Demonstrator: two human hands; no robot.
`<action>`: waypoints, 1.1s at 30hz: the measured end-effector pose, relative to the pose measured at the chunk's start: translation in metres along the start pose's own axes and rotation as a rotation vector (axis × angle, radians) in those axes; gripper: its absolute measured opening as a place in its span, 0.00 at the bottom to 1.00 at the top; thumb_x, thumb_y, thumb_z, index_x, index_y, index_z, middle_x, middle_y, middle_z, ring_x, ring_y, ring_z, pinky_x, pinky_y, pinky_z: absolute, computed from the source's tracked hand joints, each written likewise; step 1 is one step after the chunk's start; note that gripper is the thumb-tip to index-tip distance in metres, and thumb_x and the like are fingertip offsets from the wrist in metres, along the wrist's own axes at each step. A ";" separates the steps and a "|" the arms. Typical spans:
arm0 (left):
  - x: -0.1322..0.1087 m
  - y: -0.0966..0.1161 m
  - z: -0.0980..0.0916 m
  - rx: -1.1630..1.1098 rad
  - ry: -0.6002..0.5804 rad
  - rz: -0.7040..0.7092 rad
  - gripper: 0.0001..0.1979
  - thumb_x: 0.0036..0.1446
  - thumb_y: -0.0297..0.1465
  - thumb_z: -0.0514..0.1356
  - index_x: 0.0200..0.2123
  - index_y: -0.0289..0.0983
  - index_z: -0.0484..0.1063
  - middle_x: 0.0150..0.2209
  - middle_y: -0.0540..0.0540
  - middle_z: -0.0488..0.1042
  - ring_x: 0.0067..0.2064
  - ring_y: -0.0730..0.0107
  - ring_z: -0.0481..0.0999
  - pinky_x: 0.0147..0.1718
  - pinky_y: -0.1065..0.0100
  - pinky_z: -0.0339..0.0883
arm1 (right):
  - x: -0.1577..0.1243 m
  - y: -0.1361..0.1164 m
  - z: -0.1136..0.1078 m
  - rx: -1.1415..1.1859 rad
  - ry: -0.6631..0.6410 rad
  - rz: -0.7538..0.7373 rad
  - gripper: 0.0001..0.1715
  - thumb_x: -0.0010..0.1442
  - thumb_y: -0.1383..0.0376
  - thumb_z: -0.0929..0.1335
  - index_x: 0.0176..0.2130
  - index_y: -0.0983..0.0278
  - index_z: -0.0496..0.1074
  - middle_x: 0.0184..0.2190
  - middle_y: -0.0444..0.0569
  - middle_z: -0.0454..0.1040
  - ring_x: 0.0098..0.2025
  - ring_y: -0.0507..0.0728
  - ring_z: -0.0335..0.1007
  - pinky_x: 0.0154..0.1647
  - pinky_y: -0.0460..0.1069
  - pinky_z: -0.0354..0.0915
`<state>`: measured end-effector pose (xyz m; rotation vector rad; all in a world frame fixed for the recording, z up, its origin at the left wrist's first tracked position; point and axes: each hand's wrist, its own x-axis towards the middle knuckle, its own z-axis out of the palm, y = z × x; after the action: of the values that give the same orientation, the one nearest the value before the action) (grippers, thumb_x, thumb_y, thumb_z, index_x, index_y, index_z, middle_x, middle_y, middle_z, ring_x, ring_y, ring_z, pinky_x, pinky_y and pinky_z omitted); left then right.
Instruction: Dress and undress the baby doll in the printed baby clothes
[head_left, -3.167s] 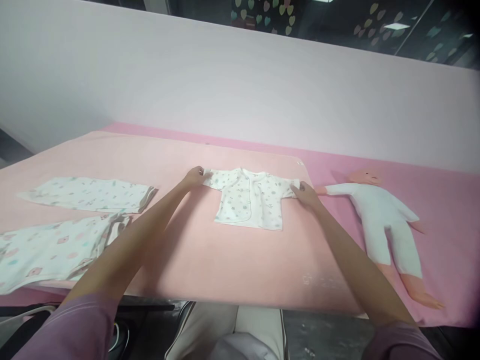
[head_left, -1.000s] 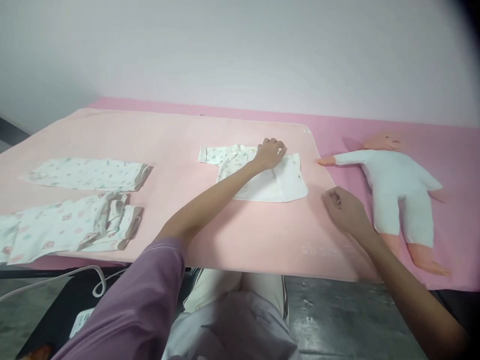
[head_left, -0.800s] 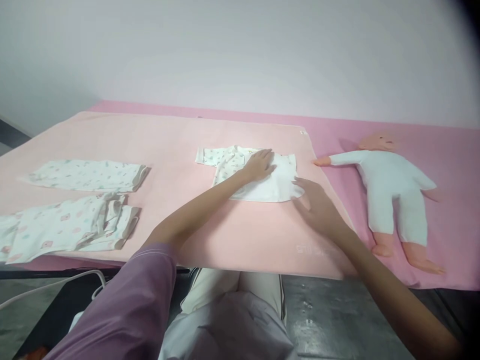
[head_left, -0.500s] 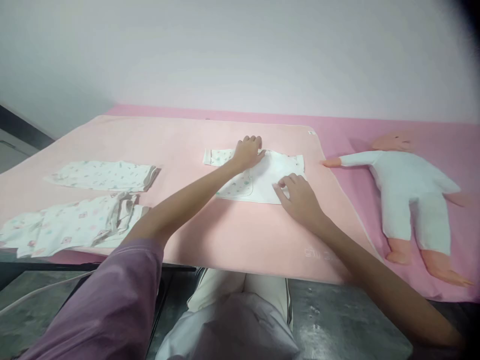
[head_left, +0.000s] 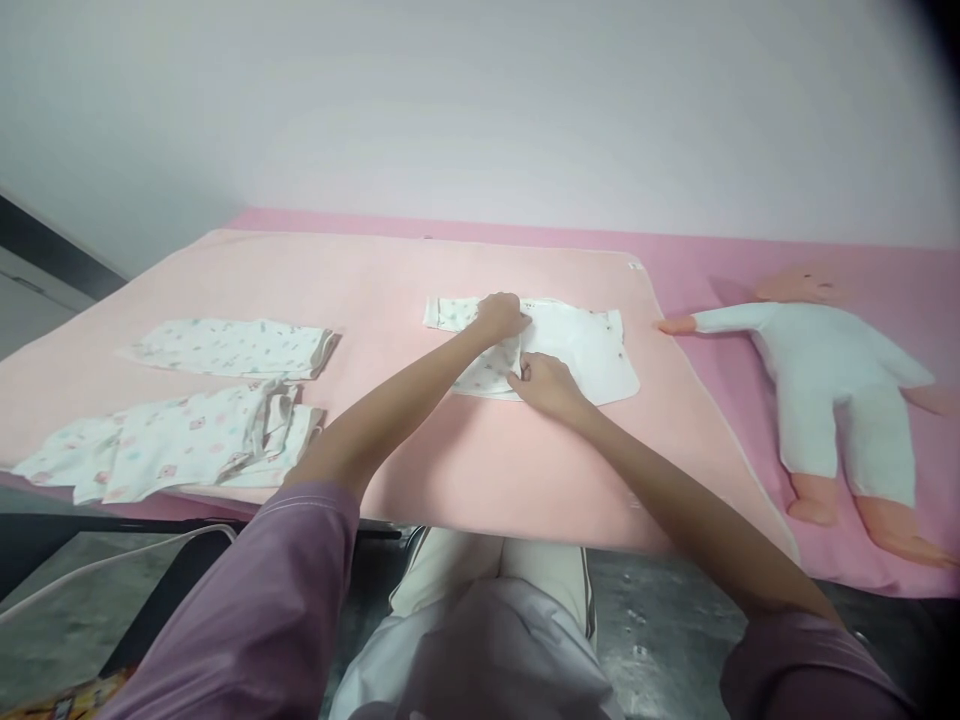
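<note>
A small white baby shirt with a green print (head_left: 592, 345) lies spread on the pink mat, its sleeves toward the wall. My left hand (head_left: 504, 316) is at the shirt's upper middle, fingers curled down on the fabric near the patterned front panel. Just below it, my right hand (head_left: 547, 382) pinches the edge of that patterned panel (head_left: 487, 370). The shirt's white inner side shows to the right of both hands. Part of the left sleeve is hidden behind my left hand.
Two folded patterned garments (head_left: 232, 348) (head_left: 180, 440) lie at the left of the pale pink mat (head_left: 480, 470). A doll in white clothes (head_left: 832, 360) lies at the right on a darker pink cover (head_left: 720, 270). A wall rises behind.
My right hand has moved left from the shirt's right part and closed on the patterned panel's edge. My left hand's fingers have curled down. The view has shifted slightly.
</note>
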<state>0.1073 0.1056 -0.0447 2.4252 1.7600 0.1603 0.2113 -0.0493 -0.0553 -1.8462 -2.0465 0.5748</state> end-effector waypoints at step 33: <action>-0.026 -0.136 -0.025 0.076 0.173 -0.009 0.23 0.71 0.39 0.52 0.62 0.34 0.70 0.62 0.31 0.73 0.65 0.44 0.69 0.64 0.50 0.61 | 0.049 -0.065 0.059 0.129 -0.134 -0.851 0.28 0.78 0.55 0.60 0.71 0.60 0.64 0.74 0.53 0.62 0.77 0.61 0.52 0.79 0.61 0.47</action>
<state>-0.0322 0.1236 -0.0443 2.5244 1.8797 0.3169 0.1209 -0.0106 -0.0755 -0.7386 -2.5246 0.5589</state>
